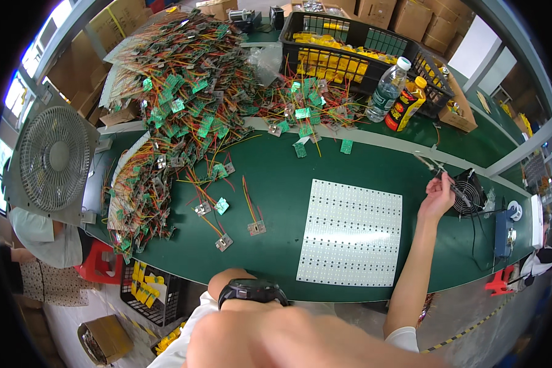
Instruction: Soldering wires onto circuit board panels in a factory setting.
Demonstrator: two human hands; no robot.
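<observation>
Slim dark, metal-tipped tool [437,167] held above green counter [276,184]

Right hand [438,195] grips it near a black round-grilled fan [470,195]; whether the left hand [276,331] (blurred, close to the camera) holds anything, we cannot tell. A white rectangular dotted sheet [351,235] lies between.

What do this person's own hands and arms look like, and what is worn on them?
The left hand is ungloved but too blurred for finer detail; a black watch circles its wrist. The right hand is ungloved too, its forearm uncovered up to a white sleeve.
</observation>
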